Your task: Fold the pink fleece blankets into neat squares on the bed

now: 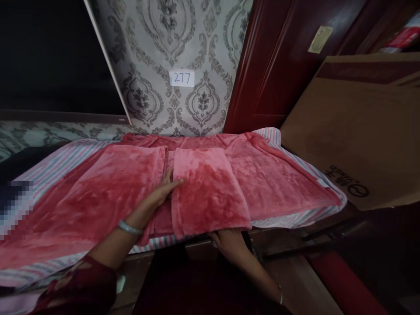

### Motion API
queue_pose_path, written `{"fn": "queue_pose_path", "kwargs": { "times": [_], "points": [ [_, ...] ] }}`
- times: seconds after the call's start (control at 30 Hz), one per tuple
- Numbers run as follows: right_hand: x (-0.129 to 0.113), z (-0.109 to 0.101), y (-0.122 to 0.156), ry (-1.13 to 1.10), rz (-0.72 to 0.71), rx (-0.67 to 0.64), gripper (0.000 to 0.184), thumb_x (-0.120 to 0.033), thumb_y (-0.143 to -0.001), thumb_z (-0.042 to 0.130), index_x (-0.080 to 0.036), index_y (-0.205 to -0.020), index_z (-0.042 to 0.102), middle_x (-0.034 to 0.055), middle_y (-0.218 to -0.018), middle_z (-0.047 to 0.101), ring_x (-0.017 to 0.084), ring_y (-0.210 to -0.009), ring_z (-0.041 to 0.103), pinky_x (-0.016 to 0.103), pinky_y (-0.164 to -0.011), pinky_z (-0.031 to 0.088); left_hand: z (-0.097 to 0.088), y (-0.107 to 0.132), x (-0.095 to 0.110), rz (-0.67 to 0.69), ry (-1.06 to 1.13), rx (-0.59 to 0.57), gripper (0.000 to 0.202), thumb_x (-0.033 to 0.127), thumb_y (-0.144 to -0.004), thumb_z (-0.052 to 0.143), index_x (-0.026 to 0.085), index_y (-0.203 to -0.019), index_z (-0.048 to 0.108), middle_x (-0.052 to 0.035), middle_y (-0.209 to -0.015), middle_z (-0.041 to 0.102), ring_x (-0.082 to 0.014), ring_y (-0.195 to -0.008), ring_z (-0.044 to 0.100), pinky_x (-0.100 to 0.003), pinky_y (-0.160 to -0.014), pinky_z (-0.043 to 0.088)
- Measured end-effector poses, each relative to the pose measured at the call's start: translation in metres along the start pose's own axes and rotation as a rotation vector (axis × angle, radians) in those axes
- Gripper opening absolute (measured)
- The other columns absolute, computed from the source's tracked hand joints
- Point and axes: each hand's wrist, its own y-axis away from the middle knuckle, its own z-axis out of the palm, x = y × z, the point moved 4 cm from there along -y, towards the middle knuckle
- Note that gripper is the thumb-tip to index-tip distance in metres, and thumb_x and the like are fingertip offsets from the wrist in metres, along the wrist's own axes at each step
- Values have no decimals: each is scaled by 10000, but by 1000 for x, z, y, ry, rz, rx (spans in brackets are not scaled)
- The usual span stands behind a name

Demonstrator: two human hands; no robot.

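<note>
Head cam: pink plush blanket (193, 192) lies on a striped sheet (52, 166), long axis L–R. L hand (164, 191) sits at the gap btwn two folded sections, thumb spread from fingers, touching the R folded section (215, 188) along its L edge. R hand (230, 245) is tucked at that section's near edge, fingertips hidden, can't tell if pinching. Neither's clearly nearer. Cardboard box (354, 127) to the far R, contents n/v.

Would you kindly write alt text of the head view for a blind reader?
A pink plush blanket, partly folded, lies on a striped cloth; a person's left hand is at the gap between two folded sections, the right hand at the right section's near edge. Behind are patterned wallpaper and a dark screen; a cardboard box is at right.
</note>
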Motion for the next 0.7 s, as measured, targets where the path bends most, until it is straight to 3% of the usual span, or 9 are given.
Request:
{"fn": "queue_pose_path", "kwargs": {
  "times": [0.1, 0.17, 0.3, 0.43, 0.6, 0.7],
  "points": [
    [-6, -6, -1, -37, -6, -20, 349, -361, -1024, 486, -237, -1254, 718, 114, -1317, 688, 341, -1257, 603, 471, -1056, 449, 3, 35, -6, 103, -119, -70, 1131, 369, -665, 849, 238, -1615, 250, -106, -1703, 216, -323, -1552, 235, -429, -1261, 248],
    [-12, -7, -4, -56, -12, -27, 344, -366, -1026, 481, -245, -1241, 721, 112, -1307, 692, 333, -1235, 617, 459, -1038, 459, 4, 48, -10, 117, -179, -115, 1124, 340, -694, 802, 212, -1630, 192, -113, -1709, 191, -314, -1557, 220, -443, -1275, 197],
    [-19, -4, -6, -13, 16, -111, 305, -298, -989, 545, -227, -1233, 714, 128, -1294, 695, 341, -1231, 619, 470, -1044, 451, -7, 47, -6, 169, -283, -78, 963, 265, -702, 728, 187, -1581, 340, -118, -1668, 312, -305, -1553, 237, -450, -1282, 132],
    [-18, -14, 4, 9, -45, -127, 373, -202, -923, 611, -225, -1290, 670, 129, -1361, 652, 327, -1282, 581, 451, -1063, 438, -16, 42, -4, 151, -275, -46, 907, 285, -671, 775, 217, -1516, 452, -106, -1624, 403, -325, -1532, 292, -475, -1275, 172],
    [-9, -47, 21, -179, -251, -186, 396, -238, -928, 598, -239, -1318, 666, 100, -1291, 697, 270, -1180, 644, 386, -1014, 485, -10, 56, -10, 80, -96, -86, 921, 338, -651, 835, 263, -1500, 488, -100, -1580, 471, -345, -1483, 391, -469, -1238, 317],
    [-2, -78, 17, -392, -301, -51, 357, -316, -988, 511, -253, -1286, 696, 79, -1227, 736, 242, -1090, 693, 367, -951, 537, -5, 60, -6, 20, 15, -125, 922, 345, -625, 852, 247, -1479, 519, -129, -1481, 578, -377, -1398, 500, -509, -1172, 421]
  ]
}}
